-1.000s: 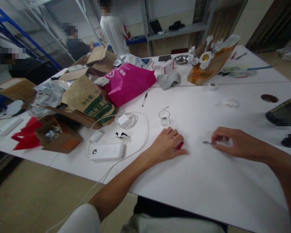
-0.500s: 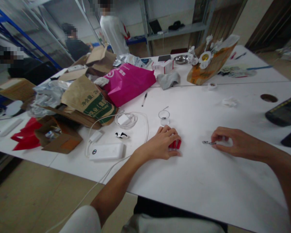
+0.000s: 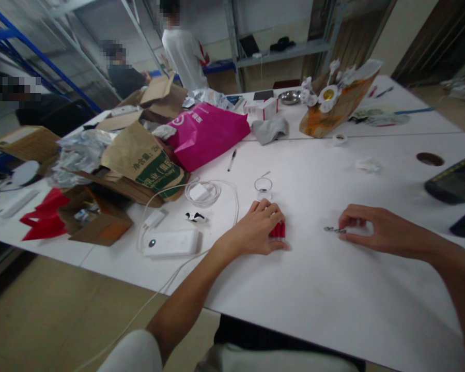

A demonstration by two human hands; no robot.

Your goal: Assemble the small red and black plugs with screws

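Observation:
My left hand (image 3: 261, 227) is closed around red pieces (image 3: 278, 230) with clear lower parts, resting on the white table (image 3: 306, 289). To the right, my right hand (image 3: 358, 227) has its thumb and fingers curled at the right end of a row of small metallic pieces (image 3: 331, 229) lying on the table. Just beyond my left hand stands a small clear container (image 3: 264, 194) with a thin wire loop (image 3: 263, 182) above it.
A white power bank (image 3: 174, 243), an open brown box (image 3: 96, 222) and a coiled cable with a charger (image 3: 199, 192) lie left. Behind are a pink bag (image 3: 209, 134), a grey cloth (image 3: 270, 129) and a pen (image 3: 232, 160). A dark device (image 3: 453, 178) sits right. People are in the background.
The red pieces under my left hand look more upright and closer together. My right hand has barely moved. The view has shifted slightly.

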